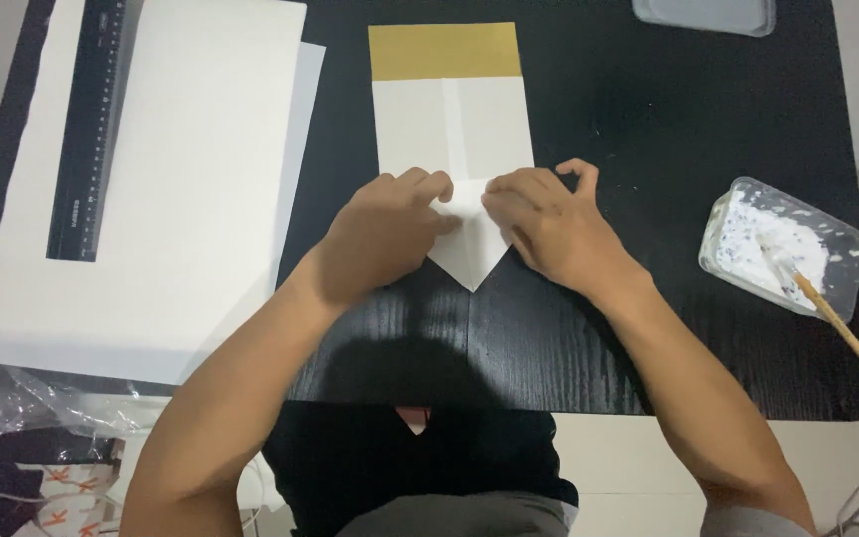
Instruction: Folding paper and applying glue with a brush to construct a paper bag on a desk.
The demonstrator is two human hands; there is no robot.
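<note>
A sheet of paper (454,129), white on its folded side with a gold strip at the far end, lies in the middle of the black table (648,199). Its near end is folded into a point. My left hand (385,234) presses its fingertips on the left flap of that point. My right hand (549,224) presses the right flap, fingers curled. Both hands meet at the paper's centre crease, and they hide part of the folded corners.
Large white sheets (171,189) lie at the left with a black ruler (91,129) on top. A clear tub of white paste (782,249) with a wooden-handled brush (842,328) stands at the right. A clear lid (705,14) is at the far edge. Crinkled plastic (32,408) is at the near left.
</note>
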